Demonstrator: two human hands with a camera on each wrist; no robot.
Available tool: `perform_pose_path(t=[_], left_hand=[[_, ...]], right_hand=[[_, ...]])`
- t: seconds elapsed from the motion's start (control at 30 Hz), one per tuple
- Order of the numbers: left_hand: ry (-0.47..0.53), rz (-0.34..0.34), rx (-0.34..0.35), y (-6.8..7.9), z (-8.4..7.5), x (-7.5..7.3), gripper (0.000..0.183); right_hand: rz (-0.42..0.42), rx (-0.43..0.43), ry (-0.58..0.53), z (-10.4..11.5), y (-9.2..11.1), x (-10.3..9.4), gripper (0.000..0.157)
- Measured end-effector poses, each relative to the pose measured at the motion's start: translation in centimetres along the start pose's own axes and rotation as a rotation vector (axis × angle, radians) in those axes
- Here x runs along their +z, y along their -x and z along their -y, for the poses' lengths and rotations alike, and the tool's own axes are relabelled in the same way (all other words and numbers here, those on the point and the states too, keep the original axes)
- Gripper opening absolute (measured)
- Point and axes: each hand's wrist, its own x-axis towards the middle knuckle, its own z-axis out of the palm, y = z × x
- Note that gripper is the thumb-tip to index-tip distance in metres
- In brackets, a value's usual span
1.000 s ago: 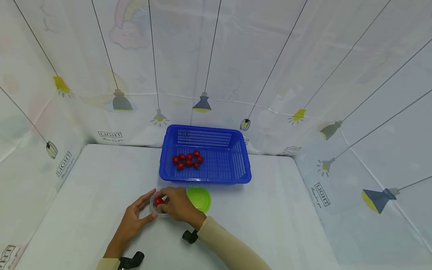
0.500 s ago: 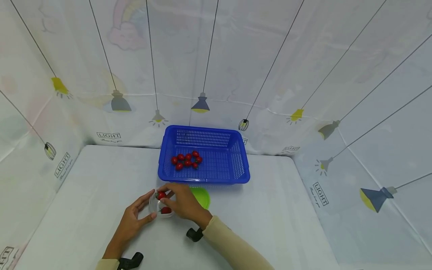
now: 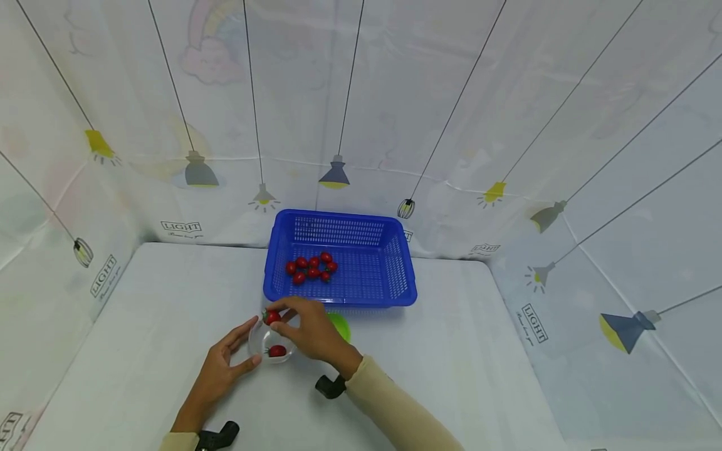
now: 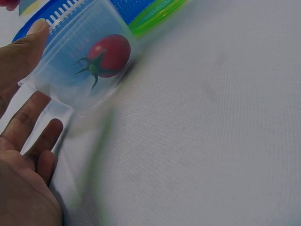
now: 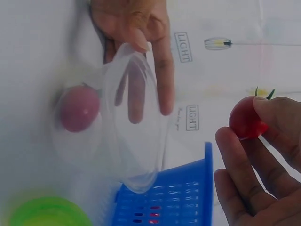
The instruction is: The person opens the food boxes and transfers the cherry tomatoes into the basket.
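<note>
My left hand [image 3: 221,368] holds a small clear plastic container [image 3: 258,344] near the table's front, thumb and fingers spread around its rim. One red cherry tomato [image 3: 277,351] with a green stem lies on the container's bottom; the left wrist view shows this tomato [image 4: 110,54] through the wall. Between thumb and fingertips, my right hand [image 3: 316,332] pinches another cherry tomato [image 5: 247,117], raised over the container's far rim. The right wrist view shows green leaf tips on top of this one.
A blue perforated basket [image 3: 366,269] stands behind the container, with several cherry tomatoes [image 3: 313,273] gathered in its left half. A round green lid [image 3: 341,324] lies right of the container, partly hidden by my right hand. A printed white sheet [image 3: 361,94] hangs behind the table.
My right hand has lifted its cherry tomato up and away from inside the container, uncovering the one lying at the bottom. My left hand has stayed at the container.
</note>
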Motion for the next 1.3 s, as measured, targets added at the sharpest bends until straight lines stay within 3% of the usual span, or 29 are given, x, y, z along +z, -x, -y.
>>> perform_pose_path(t=[0.47, 0.67, 1.03, 1.3], left_hand=[[0.012, 0.006, 0.013, 0.0, -0.1, -0.1, 0.072], [-0.003, 0.0, -0.002, 0.0, -0.1, -0.1, 0.072], [-0.008, -0.005, 0.008, 0.0, 0.0, -0.1, 0.073], [-0.01, -0.004, 0.045, -0.1, 0.1, -0.1, 0.073]], right_hand=[[-0.094, 0.004, -0.135, 0.2, -1.8, -3.6, 0.033], [-0.132, 0.014, -0.137, 0.0, -2.5, -5.1, 0.031], [-0.158, 0.124, -0.178, -1.1, -3.6, -7.5, 0.028], [-0.211, 0.104, -0.147, -2.6, -4.7, -9.4, 0.027]])
